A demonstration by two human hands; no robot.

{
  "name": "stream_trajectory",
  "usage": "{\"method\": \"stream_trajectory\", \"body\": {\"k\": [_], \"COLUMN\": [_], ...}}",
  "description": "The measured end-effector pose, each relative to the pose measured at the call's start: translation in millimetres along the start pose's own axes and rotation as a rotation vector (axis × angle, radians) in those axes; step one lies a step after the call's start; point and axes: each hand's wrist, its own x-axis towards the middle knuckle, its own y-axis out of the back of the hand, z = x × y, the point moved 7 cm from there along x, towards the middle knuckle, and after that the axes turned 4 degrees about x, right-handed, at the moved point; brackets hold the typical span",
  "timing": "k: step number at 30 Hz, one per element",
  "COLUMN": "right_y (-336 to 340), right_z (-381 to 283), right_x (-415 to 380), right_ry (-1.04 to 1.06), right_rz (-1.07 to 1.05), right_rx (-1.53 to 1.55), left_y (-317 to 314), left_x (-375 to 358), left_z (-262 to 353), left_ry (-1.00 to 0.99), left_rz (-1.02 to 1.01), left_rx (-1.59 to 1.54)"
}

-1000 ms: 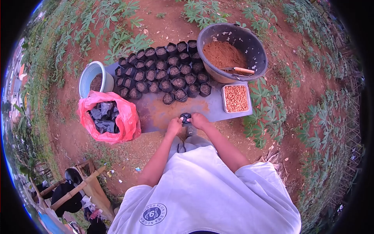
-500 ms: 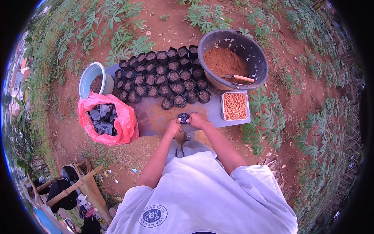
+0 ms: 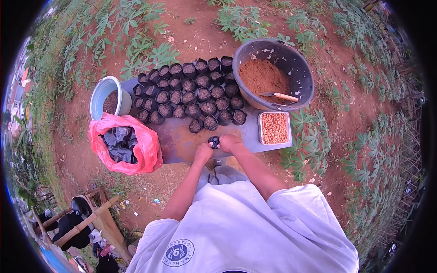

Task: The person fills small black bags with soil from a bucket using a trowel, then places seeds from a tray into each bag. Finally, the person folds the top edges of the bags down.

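Note:
Between my two hands, at the table's near edge, is a small black plastic grow bag (image 3: 213, 142). My left hand (image 3: 204, 151) pinches its left side and my right hand (image 3: 230, 143) grips its right side. The inside of this bag looks dark, and I cannot make out whether anything is in it. Just beyond my hands stand rows of black grow bags (image 3: 189, 97) filled with dark soil. To the left, a pink plastic bag (image 3: 150, 150) holds a heap of folded black grow bags (image 3: 120, 143).
A large black tub (image 3: 302, 75) of reddish soil (image 3: 264, 77) stands at the back right, with a wooden-handled trowel (image 3: 284, 96) in it. Below it sits a clear box of orange-tan kernels (image 3: 275, 128). A light blue bucket (image 3: 123, 98) stands left on the grey table (image 3: 177, 152).
Both hands keep hold of the small black grow bag, with little movement of the fingers. The view has shifted slightly, so the table things sit a little lower.

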Motion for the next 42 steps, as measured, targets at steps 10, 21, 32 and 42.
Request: {"method": "stream_trajectory", "body": {"k": [10, 21, 32, 42], "right_y": [-33.4, -19.2, -8.9, -11.3], "right_z": [8.7, 25.1, 1.4, 2.3], "right_x": [-13.5, -12.7, -2.1, 15.2], "right_ry": [-0.107, -0.036, 0.12, 0.152], "right_rz": [0.165, 0.064, 0.003, -0.053], "right_rx": [0.205, 0.278, 0.004, -0.038], "left_y": [26.5, 26.9, 27.6, 30.3], "left_x": [-16.1, -42.2, -62.9, -36.5], "left_z": [25.6, 33.1, 43.9, 38.8], "left_ry": [-0.123, -0.426, -0.362, -0.389], "left_rz": [0.165, 0.263, 0.293, 0.101], "left_rx": [0.264, 0.076, 0.093, 0.05]}}
